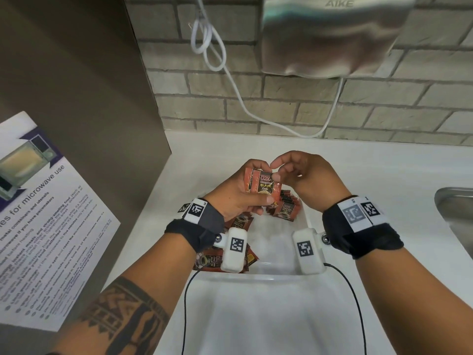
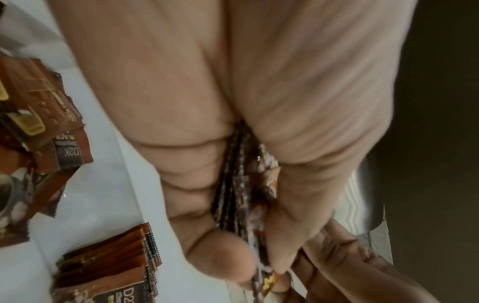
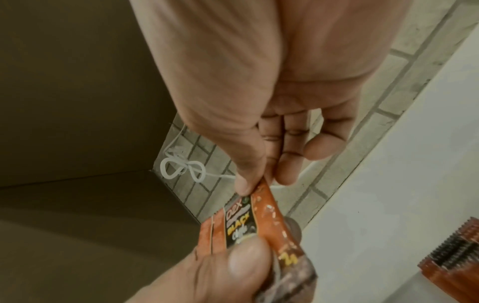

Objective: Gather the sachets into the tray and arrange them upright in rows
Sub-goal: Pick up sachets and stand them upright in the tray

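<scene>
Several sachets are being gripped as a stack in the left hand, just above the centre of the head frame, thumb along the lower edge and fingers curled behind. In the left wrist view the edges of the stack are being seen squeezed between palm and fingers. The top corner of the front sachet is being pinched by the right hand between thumb and forefinger, with the other fingers loosely curled beside them.

Both hands are being held above the white tray, which is sitting on the white bench in the middle of the frame. More sachets are lying in the tray: one bundle standing on edge just below the hands at the far end, and loose ones lying flat along the left side, partly hidden behind the left wrist and its white camera housing. How the sachets at the near left corner are lying cannot be told, since they are being covered by that housing. A second housing is blocking part of the tray's right wall.

At the left of the frame a brown panel is rising beside the bench, with a printed microwave notice fixed to it. In the upper right a metal hand dryer is hanging on the brick wall, its white cable looping down the wall. At the right edge the rim of a steel sink is showing.
</scene>
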Available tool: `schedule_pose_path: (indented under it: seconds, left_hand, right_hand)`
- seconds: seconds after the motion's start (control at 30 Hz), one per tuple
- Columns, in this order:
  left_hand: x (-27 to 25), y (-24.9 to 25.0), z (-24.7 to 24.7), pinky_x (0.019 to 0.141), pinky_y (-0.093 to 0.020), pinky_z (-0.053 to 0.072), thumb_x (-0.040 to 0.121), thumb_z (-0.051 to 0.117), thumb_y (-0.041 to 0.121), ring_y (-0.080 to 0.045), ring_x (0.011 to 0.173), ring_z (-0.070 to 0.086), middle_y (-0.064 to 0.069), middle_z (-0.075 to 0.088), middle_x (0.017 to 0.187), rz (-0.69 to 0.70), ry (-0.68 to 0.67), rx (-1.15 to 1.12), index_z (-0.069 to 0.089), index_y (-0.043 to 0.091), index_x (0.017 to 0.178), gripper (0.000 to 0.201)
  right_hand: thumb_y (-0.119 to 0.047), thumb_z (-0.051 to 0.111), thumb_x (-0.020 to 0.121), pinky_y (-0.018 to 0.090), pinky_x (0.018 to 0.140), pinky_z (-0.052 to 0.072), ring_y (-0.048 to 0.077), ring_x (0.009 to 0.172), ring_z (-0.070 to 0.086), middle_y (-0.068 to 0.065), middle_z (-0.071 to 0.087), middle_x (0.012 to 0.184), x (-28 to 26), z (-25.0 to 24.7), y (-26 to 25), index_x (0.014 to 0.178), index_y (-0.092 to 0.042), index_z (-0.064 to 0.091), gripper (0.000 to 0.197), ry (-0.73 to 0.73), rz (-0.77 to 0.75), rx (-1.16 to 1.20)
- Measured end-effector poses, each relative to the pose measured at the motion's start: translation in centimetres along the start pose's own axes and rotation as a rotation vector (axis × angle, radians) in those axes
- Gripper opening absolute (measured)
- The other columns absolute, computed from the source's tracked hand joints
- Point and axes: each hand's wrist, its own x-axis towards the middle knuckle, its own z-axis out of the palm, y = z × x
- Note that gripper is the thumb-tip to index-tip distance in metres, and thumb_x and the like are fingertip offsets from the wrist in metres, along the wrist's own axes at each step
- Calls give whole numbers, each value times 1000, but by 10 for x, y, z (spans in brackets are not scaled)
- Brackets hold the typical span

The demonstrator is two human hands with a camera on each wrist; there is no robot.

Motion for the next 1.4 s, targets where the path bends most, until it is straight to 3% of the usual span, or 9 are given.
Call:
schedule_pose_path:
  seconds: [0.33,0.5,0.57,0.7,0.9,1.03,1.2,1.3,1.4]
  left_hand:
    - [8,-3,2,53,-32,55,80,78,-6,-31,75,69,-14,69,93,97,151,157,47,16,114,51]
    - [11,-10,0,57,-34,55,85,80,17,-23,79,69,-12,69,107,49,191,263,51,24,119,45]
    - [11,-13,-4,56,-34,55,94,69,25,-20,73,64,-5,64,104,-20,198,338,52,26,120,30]
    - [11,-22,-12,54,-31,50,96,56,14,-21,64,57,-10,59,90,-290,125,534,58,22,115,21]
    - [16,-29,23,45,-20,43,92,59,9,-7,43,52,3,61,69,-575,-110,730,64,21,122,33]
    - [32,-51,43,53,-25,44,94,59,16,-17,60,57,-2,64,80,-638,-140,812,60,13,123,30]
    - [49,-61,52,38,-15,36,96,57,16,-15,54,52,-3,62,81,-658,-168,896,59,6,124,30]
    - [56,-61,55,41,-17,36,96,58,17,-15,54,51,-1,59,73,-655,-168,947,62,4,124,31]
    - [59,-63,54,46,-19,38,96,59,22,-16,59,54,-4,64,86,-668,-179,962,63,3,122,32]
  right_hand:
    - [-22,74,87,13,70,44,3,80,63,-10,73,84,2,-9,-3,86,-28,76,6,62,-32,-133]
    - [-19,72,89,0,60,37,-5,75,59,-15,70,82,4,-22,0,85,-24,73,6,40,-9,-241]
    - [-19,71,89,3,61,37,-2,78,60,-13,70,83,5,-29,6,86,-24,73,6,23,22,-278]
    - [-25,70,88,25,70,38,12,86,58,-10,61,86,6,-35,31,85,-31,73,7,-26,93,-394]
    - [-27,73,86,25,75,35,11,93,54,-19,53,82,0,-21,68,86,-30,76,4,-101,218,-395]
    - [-23,73,84,25,76,35,12,92,54,-20,52,79,-2,-11,83,87,-25,77,5,-106,267,-379]
    - [-22,72,84,20,63,37,18,94,60,-19,55,81,2,-5,93,78,-29,74,9,-127,282,-405]
    - [-23,73,82,13,62,35,14,93,61,-15,65,88,7,-4,98,79,-30,76,8,-130,292,-388]
    - [-22,76,80,13,62,34,9,88,58,-18,66,88,11,-4,101,81,-30,77,7,-129,306,-347]
